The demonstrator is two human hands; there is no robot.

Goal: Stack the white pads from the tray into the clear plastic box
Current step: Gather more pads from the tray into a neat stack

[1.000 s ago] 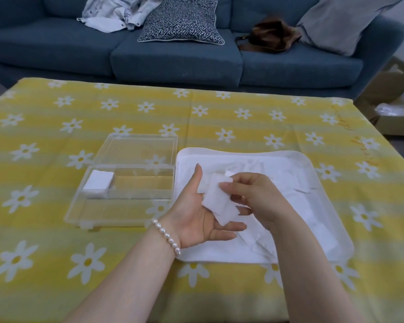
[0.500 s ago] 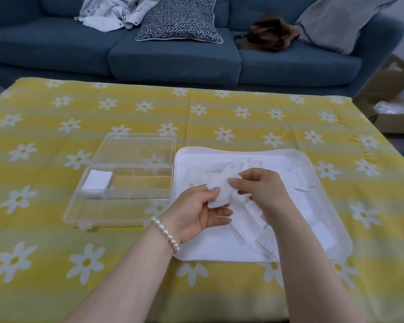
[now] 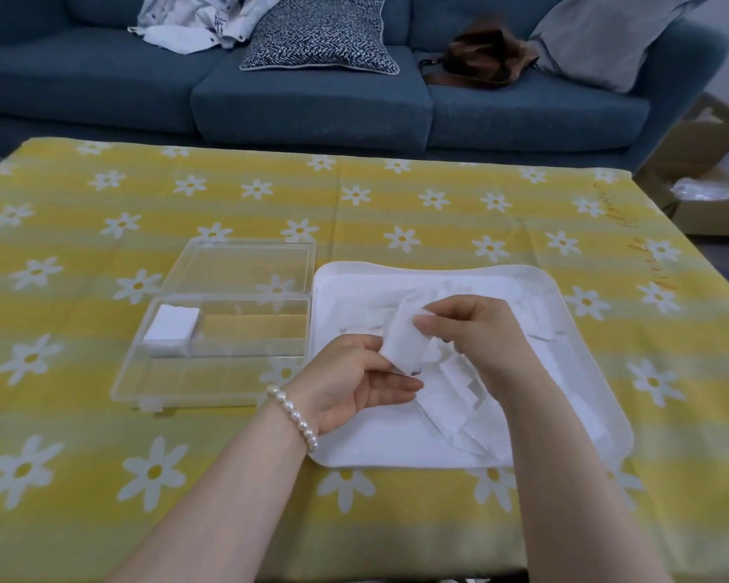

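A white tray (image 3: 590, 330) lies on the table's right half, with several loose white pads (image 3: 455, 389) scattered in it. Above the tray's left part both hands hold a small bundle of white pads (image 3: 403, 340). My left hand (image 3: 354, 380) grips it from below with curled fingers. My right hand (image 3: 476, 330) pinches its top edge. Left of the tray sits the clear plastic box (image 3: 211, 363), lid folded back. A stack of white pads (image 3: 171, 328) rests in the box's back left corner.
The table wears a yellow cloth with white daisies (image 3: 396, 204). A blue sofa (image 3: 312, 98) with cushions, clothes and a brown bag stands behind it. Cardboard boxes (image 3: 712, 178) sit on the floor at the right.
My left hand went from an open palm under the pads to fingers curled around them. Both hands shifted slightly toward the tray's far side, squaring the bundle upright.
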